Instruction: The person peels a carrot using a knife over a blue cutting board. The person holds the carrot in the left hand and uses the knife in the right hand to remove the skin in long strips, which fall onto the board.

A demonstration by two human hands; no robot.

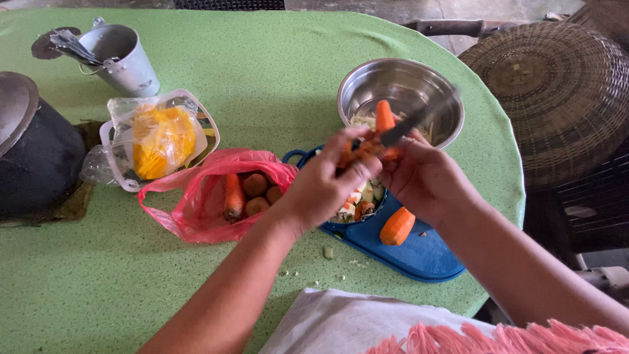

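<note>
My left hand [324, 183] grips an orange carrot [383, 117] that sticks up over a steel bowl [367, 88]. My right hand [426, 180] holds a dark-bladed knife [419, 119] whose blade lies against the carrot. Both hands hover above a blue cutting board [426, 252]. A cut carrot piece [397, 226] lies on the board, next to a pile of peelings and vegetable scraps [360, 203] under my hands.
A pink plastic bag [196, 210] with a carrot and small brown tubers lies left of the board. Further left are a clear bag of yellow food [160, 137], a metal bucket of utensils [124, 56] and a black pot [33, 151]. A wicker chair [557, 92] stands right.
</note>
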